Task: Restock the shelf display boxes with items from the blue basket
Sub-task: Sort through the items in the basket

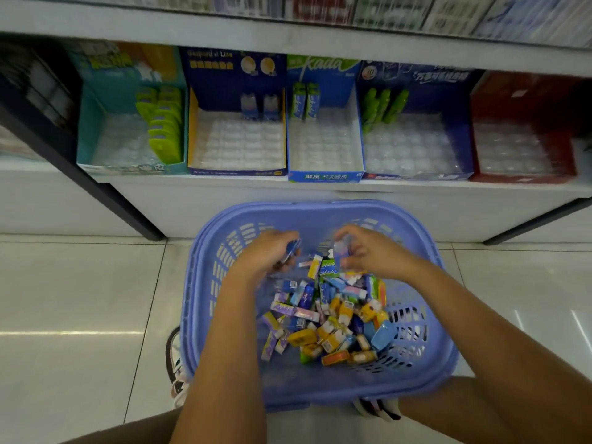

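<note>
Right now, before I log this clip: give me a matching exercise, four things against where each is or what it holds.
Things: 1 teal box; 2 red box; 3 blue basket; 4 left hand.
States: A on the floor; B grips a blue pack; C rightmost on the shelf; D row of lime-green items inside.
Pairs: 1-D, 2-C, 3-A, 4-B.

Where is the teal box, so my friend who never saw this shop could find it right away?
Find the low white shelf behind the blue basket, where five open display boxes stand in a row. The teal box is at the far left end. Only it is teal, with lime green pieces lined up along its right side; its neighbour is dark blue.
</note>
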The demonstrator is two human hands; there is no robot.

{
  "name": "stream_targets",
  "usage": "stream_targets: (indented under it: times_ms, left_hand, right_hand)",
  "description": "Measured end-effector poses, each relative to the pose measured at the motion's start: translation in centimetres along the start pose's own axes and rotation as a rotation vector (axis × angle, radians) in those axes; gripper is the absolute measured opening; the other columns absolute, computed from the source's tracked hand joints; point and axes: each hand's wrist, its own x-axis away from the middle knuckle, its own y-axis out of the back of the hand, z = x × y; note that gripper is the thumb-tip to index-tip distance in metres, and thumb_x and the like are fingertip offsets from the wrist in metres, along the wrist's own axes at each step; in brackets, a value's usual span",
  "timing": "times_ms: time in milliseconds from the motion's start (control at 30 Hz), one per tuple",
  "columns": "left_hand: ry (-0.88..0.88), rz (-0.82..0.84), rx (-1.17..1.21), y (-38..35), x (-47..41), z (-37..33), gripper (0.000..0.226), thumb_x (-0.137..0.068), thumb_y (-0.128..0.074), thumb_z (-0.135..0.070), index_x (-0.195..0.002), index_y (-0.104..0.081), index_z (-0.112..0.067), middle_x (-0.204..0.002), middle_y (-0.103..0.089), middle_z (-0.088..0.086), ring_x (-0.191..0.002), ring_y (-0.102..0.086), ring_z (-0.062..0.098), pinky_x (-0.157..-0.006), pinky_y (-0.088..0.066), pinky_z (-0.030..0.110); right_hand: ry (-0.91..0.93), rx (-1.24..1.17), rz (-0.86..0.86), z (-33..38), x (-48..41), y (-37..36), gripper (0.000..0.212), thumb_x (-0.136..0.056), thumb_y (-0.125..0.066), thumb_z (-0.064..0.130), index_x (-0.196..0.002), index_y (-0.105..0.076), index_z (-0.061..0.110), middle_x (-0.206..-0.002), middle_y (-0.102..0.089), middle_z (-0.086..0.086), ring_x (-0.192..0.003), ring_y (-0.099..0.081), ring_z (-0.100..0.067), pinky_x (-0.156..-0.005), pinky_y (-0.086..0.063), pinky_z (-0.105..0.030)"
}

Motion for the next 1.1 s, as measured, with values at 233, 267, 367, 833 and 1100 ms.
stream_targets:
  times_ms: [233,267,367,833,1100]
  left_hand:
    - [-0.380,-0.194,0.237,3.3,3.3,-4.6,0.009,-0.089,-0.064,-0.019,-0.087,-0.061,-0.011,-0.061,-0.051,-0.001,-0.048,-0.048,0.009,-0.045,-0.039,0.018]
    - [-0.403,-0.226,0.289,3.7,3.7,-4.8,0.010,-0.088,-0.066,-0.020,-0.086,-0.062,-0.011,-0.060,-0.051,-0.001,-0.049,-0.048,0.009,-0.046,-0.039,0.018]
    - [-0.435,-0.330,0.396,4.6,4.3,-4.9,0.013,-0.082,-0.073,-0.021,-0.080,-0.063,-0.014,-0.057,-0.049,-0.002,-0.049,-0.045,0.009,-0.050,-0.040,0.019]
    - [-0.506,-0.202,0.554,5.7,2.9,-4.5,0.016,-0.091,-0.061,-0.010,-0.086,-0.046,-0.008,-0.087,-0.067,0.012,-0.064,-0.057,0.013,-0.060,-0.047,0.022]
    - [-0.486,-0.284,0.272,5.3,3.7,-5.4,0.023,-0.091,-0.061,-0.018,-0.089,-0.039,-0.014,-0.065,-0.045,-0.002,-0.061,-0.047,0.015,-0.069,-0.044,0.035]
  right_hand:
    - [0.433,-0.138,-0.590,11.6,-3.2,4.9,0.015,-0.085,-0.067,0.016,-0.096,-0.062,0.025,-0.092,-0.063,0.011,-0.075,-0.060,0.000,-0.072,-0.049,-0.014]
    - [0.466,-0.085,-0.654,12.9,-4.2,5.3,0.016,-0.084,-0.067,0.016,-0.099,-0.063,0.021,-0.092,-0.063,0.011,-0.077,-0.060,0.000,-0.074,-0.048,-0.012]
    - [0.501,0.043,-0.734,16.1,-7.9,6.5,0.020,-0.086,-0.064,0.014,-0.105,-0.063,0.010,-0.096,-0.065,0.003,-0.084,-0.061,-0.011,-0.079,-0.049,-0.020]
    - [0.316,0.621,-0.437,19.9,-13.7,8.3,0.029,-0.094,-0.054,0.013,-0.117,-0.061,-0.004,-0.126,-0.056,-0.020,-0.116,-0.053,-0.031,-0.100,-0.040,-0.034]
    - [0.332,0.520,-0.474,20.1,-11.3,7.6,0.031,-0.092,-0.058,0.018,-0.122,-0.062,0.012,-0.124,-0.057,-0.007,-0.112,-0.054,-0.020,-0.094,-0.042,-0.026]
